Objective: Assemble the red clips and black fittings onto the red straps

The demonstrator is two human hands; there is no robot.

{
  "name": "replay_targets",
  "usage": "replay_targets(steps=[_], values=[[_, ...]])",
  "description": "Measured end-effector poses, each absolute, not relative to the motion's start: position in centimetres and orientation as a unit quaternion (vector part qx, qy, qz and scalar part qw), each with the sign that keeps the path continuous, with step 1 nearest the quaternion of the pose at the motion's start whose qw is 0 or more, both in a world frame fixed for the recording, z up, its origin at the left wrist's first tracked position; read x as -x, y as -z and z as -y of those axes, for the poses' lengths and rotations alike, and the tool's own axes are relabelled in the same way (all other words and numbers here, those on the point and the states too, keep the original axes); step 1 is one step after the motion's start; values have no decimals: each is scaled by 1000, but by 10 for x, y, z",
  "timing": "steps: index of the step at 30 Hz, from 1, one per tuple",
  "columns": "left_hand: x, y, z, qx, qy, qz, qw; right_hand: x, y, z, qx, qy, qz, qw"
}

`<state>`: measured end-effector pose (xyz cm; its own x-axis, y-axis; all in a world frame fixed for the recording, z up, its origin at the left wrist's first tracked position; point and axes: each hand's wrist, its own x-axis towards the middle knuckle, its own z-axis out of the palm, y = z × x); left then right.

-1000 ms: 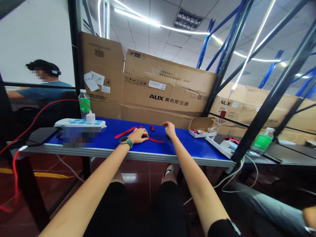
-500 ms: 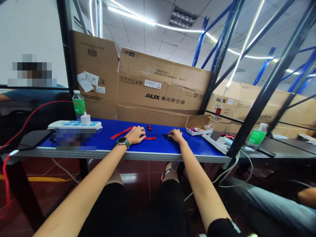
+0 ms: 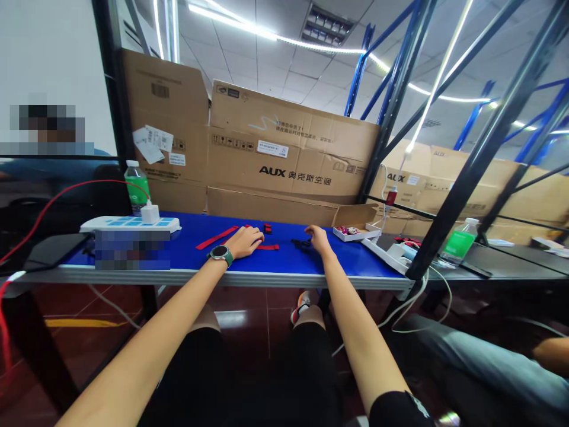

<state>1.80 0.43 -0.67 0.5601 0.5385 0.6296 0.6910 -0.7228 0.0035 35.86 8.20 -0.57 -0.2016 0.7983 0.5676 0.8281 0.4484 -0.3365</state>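
Head view: red strap (image 3: 270,247) flat at mid-frame, left hand (image 3: 246,242) over one end.
That hand is half curled; I can't tell if it grips. Right of centre, the right hand (image 3: 318,239), fingers bent, is beside dark pieces (image 3: 301,243), its hold unclear. The small red-and-black piece (image 3: 267,228) lies apart, nothing visibly joined to it.

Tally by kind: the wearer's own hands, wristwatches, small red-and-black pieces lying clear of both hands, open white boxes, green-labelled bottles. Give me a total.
Hands, left hand and right hand: 2
Wristwatch: 1
Red-and-black piece: 1
Open white box: 1
Bottles, left bottle and right bottle: 2
Total: 7
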Motion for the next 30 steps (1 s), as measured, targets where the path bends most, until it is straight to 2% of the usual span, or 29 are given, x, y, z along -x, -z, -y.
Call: replay_targets(steps=[4,7,10,15,17,21,30], values=[[-29,8,-9,885,308,329,113,-354,7,-72,600,61,762,235],[-47,12,-16,890,307,320,104,-352,9,-69,613,53,759,212],[-63,15,-20,891,281,345,92,-353,8,-72,591,12,755,282],[-59,17,-23,869,303,390,21,-343,-4,-72,426,-182,694,552],[-53,18,-24,861,337,380,-14,-333,-11,-69,335,-277,652,621],[-45,18,-29,838,411,351,-70,-311,-24,-56,234,-382,592,670],[-45,22,-36,800,471,351,-122,-254,-37,-65,203,-487,490,694]])
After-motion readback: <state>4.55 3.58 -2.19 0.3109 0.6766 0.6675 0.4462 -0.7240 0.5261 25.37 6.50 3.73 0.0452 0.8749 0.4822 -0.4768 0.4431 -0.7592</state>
